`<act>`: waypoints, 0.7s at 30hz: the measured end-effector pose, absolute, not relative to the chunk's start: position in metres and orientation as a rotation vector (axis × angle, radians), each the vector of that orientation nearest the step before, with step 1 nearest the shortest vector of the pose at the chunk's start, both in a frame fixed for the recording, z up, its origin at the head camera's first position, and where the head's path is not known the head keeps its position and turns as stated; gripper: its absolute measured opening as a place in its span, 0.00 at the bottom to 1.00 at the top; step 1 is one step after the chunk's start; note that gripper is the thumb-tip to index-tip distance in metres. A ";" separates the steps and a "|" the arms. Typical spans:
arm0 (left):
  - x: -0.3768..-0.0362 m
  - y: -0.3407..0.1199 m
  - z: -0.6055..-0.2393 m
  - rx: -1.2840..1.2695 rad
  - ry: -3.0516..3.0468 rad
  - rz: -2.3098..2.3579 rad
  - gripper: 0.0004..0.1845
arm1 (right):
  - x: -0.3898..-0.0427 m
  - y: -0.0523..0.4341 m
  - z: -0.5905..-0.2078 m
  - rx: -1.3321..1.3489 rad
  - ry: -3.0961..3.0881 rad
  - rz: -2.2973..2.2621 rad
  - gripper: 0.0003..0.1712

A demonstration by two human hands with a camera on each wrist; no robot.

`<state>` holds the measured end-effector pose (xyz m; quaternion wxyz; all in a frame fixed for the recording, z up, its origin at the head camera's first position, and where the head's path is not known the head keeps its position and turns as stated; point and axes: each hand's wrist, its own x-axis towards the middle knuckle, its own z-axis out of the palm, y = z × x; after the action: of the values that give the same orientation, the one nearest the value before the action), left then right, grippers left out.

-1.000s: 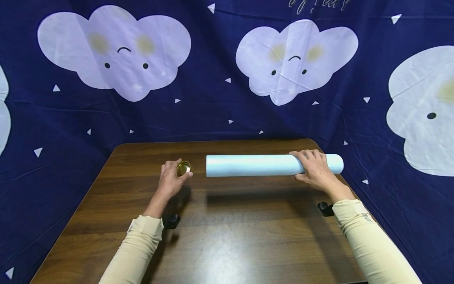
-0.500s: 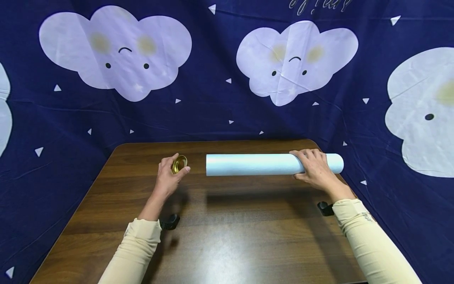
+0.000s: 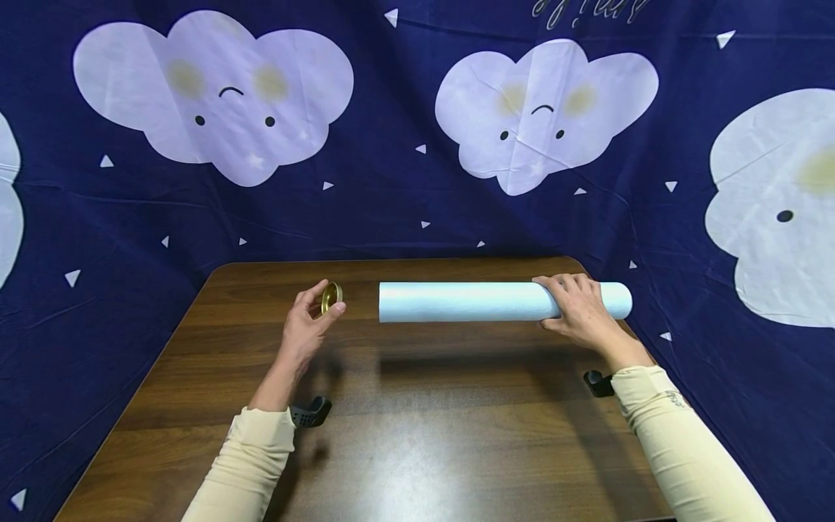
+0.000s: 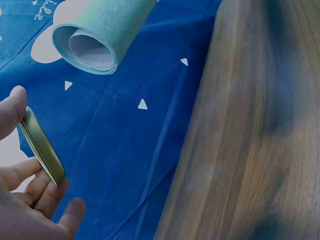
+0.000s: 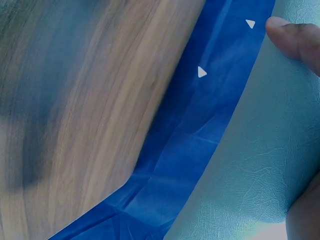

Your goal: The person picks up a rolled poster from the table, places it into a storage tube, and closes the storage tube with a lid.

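A pale blue paper roll (image 3: 470, 302) lies lengthwise near the far edge of the brown wooden table (image 3: 404, 428). My right hand (image 3: 577, 308) grips it near its right end; the roll's textured skin (image 5: 260, 160) fills the right wrist view with my thumb (image 5: 295, 37) on it. My left hand (image 3: 313, 319) pinches a small round gold lid (image 3: 330, 298) between thumb and fingers, raised off the table and tilted on edge, left of the roll's open end (image 4: 90, 47). The left wrist view shows the lid (image 4: 42, 147) edge-on in my fingers.
A dark blue cloth with white clouds and triangles (image 3: 391, 130) hangs behind the table and drapes down both sides. Both cream sleeves (image 3: 678, 435) reach in from the near edge. The near half of the table shows bare wood.
My left hand has lifted the gold lid a little and turned it from facing up to standing on edge. The right hand and the roll have stayed put.
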<state>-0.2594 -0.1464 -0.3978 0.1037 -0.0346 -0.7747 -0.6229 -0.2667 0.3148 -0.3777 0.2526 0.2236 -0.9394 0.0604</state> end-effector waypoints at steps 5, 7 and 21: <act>-0.257 -0.146 -0.396 -0.105 -2.257 -1.925 0.33 | -0.266 0.314 -0.376 0.608 -2.553 0.166 0.45; -0.256 -0.146 -0.395 -0.105 -2.248 -1.955 0.33 | -0.265 0.314 -0.376 0.610 -2.551 0.165 0.45; -0.252 -0.139 -0.395 -0.111 -2.161 -2.120 0.30 | -0.265 0.313 -0.377 0.618 -2.548 0.168 0.45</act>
<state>-0.2517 -0.1391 -0.3954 0.0564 -0.0365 -0.7122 -0.6988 -0.2651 0.3134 -0.3768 0.2543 0.2274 -0.9380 0.0620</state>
